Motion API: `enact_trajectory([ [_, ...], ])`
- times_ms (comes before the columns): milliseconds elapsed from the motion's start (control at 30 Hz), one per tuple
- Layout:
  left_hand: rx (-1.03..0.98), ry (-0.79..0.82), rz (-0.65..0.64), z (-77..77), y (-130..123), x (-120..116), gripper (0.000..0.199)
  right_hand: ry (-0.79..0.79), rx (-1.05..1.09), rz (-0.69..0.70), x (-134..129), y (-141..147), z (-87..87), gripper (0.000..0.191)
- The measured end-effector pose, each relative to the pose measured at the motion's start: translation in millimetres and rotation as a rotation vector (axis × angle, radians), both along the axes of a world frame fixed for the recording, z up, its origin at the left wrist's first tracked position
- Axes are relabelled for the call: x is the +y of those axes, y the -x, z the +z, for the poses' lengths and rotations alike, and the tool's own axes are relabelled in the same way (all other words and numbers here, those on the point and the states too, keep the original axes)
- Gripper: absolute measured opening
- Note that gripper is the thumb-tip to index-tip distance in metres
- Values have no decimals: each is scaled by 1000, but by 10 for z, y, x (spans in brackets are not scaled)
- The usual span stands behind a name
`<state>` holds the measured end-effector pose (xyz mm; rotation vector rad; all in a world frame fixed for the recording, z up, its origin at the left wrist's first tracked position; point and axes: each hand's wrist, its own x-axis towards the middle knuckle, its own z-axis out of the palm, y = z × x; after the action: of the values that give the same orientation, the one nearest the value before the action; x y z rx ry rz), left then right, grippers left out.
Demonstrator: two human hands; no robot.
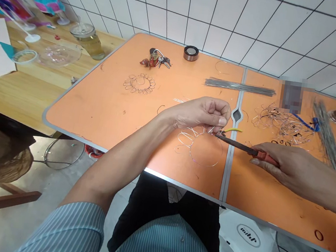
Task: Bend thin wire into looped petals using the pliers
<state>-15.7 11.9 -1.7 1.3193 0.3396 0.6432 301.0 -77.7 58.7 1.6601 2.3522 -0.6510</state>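
My left hand (pixel 207 114) is closed, thumb and fingers pinched on the upper rim of a thin wire ring (pixel 193 159). Several wire loops stick out along the ring's left side, and the rest lies low over the orange table (pixel 101 108). In my right hand (pixel 287 163) are slim long-nose pliers (pixel 236 144) with red handles. Their tip touches or nearly touches the wire just below my left fingertips; whether the jaws grip it, I cannot tell. A yellow-handled tool (pixel 234 129) lies behind the pliers, mostly hidden.
Toward the wall are a looped wire ring (pixel 138 90), keys (pixel 157 60), a tape roll (pixel 191 54) and a bundle of straight wires (pixel 239 86). Tangled wire (pixel 280 124) and another wire bundle (pixel 330 138) lie right. A lidded glass (pixel 89 42) stands on the wooden table.
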Motion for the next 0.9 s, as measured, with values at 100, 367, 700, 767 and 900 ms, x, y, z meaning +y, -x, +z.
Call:
enact_trajectory([
  [100, -4, -7, -3, -10, -4, 7, 58, 0, 4, -12, -23, 26, 22, 55],
  [367, -9, 2, -4, -25, -13, 18, 52, -27, 47, 26, -46, 56, 7, 52],
  [700, 8, -14, 27, 0, 19, 2, 55, -94, 48, 32, -69, -129, -84, 68],
  [767, 19, -17, 39, 1, 19, 0, 56, -100, 46, 37, -70, -133, -86, 70],
  [900, -12, -6, 18, -9, 21, 4, 55, -110, 40, 60, -75, -96, -54, 70],
])
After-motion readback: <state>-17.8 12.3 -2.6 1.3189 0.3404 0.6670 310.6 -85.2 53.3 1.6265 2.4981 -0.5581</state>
